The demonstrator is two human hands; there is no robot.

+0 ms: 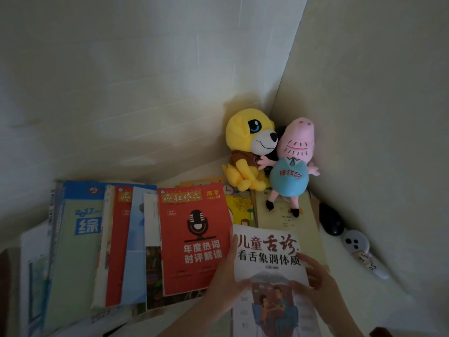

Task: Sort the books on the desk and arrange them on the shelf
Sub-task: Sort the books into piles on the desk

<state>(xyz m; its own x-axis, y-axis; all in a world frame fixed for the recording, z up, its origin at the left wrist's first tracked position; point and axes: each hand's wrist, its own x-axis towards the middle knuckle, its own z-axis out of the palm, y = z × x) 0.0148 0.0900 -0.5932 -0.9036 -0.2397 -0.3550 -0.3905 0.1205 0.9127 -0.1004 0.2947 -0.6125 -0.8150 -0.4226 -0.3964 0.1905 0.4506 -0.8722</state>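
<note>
A white book with large black and red characters and a picture of two people is held up over the desk in both hands. My left hand grips its left edge, thumb on the cover. My right hand grips its right edge, thumb on the cover as well. To the left lies a red book with a black microphone on top of a fanned pile. A big blue and pale green workbook sits further left. More books lie flat under the two toys.
A yellow plush dog and a pink plush pig sit in the wall corner on the far books. A black mouse and a white pen-like device lie on the desk at the right wall.
</note>
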